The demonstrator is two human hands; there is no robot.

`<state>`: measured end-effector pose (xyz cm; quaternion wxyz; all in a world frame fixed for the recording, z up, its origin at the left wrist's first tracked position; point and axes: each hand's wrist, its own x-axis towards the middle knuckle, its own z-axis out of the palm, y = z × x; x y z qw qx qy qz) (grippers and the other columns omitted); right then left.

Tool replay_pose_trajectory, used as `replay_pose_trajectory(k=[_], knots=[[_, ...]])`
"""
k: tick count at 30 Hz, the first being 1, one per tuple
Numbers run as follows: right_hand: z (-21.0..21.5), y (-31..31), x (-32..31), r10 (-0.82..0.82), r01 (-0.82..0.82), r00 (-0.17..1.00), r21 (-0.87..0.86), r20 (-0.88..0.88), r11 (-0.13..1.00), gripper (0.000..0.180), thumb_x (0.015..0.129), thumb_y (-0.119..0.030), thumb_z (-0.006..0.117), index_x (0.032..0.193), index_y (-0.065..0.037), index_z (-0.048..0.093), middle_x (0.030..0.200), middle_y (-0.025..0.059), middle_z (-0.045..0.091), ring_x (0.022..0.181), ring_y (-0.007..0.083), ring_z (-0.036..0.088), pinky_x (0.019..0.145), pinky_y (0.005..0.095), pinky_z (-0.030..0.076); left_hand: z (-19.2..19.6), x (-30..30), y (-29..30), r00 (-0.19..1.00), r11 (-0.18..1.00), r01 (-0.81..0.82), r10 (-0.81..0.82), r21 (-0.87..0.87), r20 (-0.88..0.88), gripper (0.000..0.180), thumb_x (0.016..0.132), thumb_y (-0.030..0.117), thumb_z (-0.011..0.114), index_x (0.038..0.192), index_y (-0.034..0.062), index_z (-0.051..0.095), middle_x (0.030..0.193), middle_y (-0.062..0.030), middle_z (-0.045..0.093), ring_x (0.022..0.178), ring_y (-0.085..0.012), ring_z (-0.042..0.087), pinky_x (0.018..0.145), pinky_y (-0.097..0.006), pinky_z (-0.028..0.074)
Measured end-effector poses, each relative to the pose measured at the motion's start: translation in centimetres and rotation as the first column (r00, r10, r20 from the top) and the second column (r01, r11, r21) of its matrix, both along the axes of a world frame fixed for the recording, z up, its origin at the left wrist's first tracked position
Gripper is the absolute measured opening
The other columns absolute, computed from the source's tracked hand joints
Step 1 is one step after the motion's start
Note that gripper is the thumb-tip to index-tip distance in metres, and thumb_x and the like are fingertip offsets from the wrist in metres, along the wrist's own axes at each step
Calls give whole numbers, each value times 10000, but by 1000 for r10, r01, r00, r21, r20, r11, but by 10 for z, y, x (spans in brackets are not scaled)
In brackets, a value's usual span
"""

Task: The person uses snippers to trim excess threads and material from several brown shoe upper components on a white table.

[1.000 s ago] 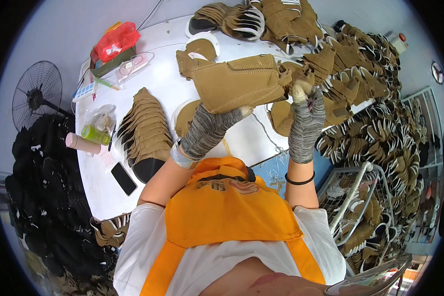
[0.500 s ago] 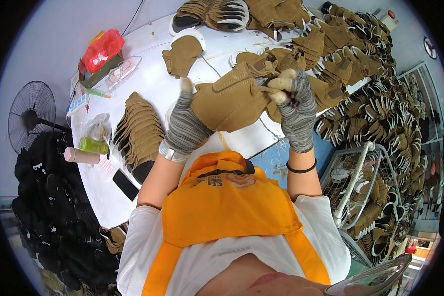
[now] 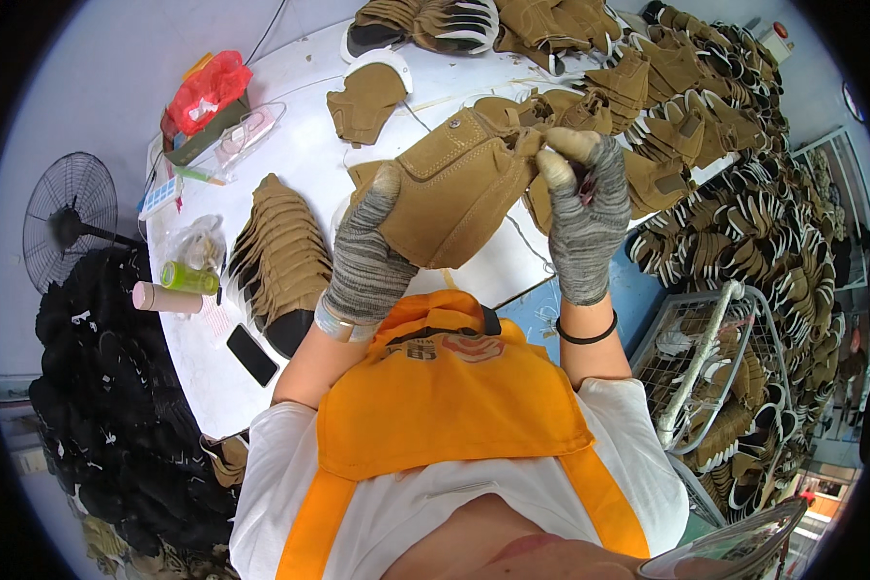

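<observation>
A brown suede shoe upper (image 3: 462,193) with stitched seams and a small metal snap is held over the white table in front of me. My left hand (image 3: 367,251), in a grey knit glove, grips its left end, with the thumb lying over the outer face. My right hand (image 3: 592,208), gloved the same way with pale fingertips, pinches a narrow tab at the upper's right end between thumb and forefinger. Something small and dark reddish shows in the right palm; I cannot make out what it is. Another brown upper piece with a white rim (image 3: 369,97) lies beyond the left hand.
Overlapping brown uppers form a row (image 3: 282,246) on the left, beside a phone (image 3: 252,355), a pink bottle (image 3: 167,298) and a green one (image 3: 189,278). More uppers heap up at the right (image 3: 744,222), near a wire basket (image 3: 715,367). A fan (image 3: 66,227) stands left.
The upper has tilted, its snap side coming into view. My left thumb has folded down onto it. My right fingers stay at the tab end.
</observation>
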<state>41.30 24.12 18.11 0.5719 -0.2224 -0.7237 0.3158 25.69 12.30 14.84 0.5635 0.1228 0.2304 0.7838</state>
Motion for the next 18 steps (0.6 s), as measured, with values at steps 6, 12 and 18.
replay_pose_trajectory(k=[6,12,18], knots=[[0,9,-1,-74,70,997,125,25,990,213,828,-109,657,1036,-67,641,798,12,568,661,99,493,575,218,401,-4,3,3,993,999,-45,43,-13,-112,630,815,349,698,1236,-52,456,1153,-170,566,1036,-267,589,900,-377,506],[-6,12,11,266,-301,954,-472,-141,829,356,943,-383,515,1069,-64,612,672,-8,560,570,43,437,518,192,343,-39,-19,2,489,967,-237,199,91,-849,675,832,445,660,1291,3,439,1243,-119,527,1122,-225,523,948,-349,438],[-9,8,6,293,-341,940,-471,-174,814,265,882,-187,639,1078,-42,534,929,4,537,723,65,481,618,199,423,-40,-20,0,652,977,-170,207,126,-730,691,805,354,720,1318,19,400,1246,-82,523,1132,-208,506,960,-335,422]])
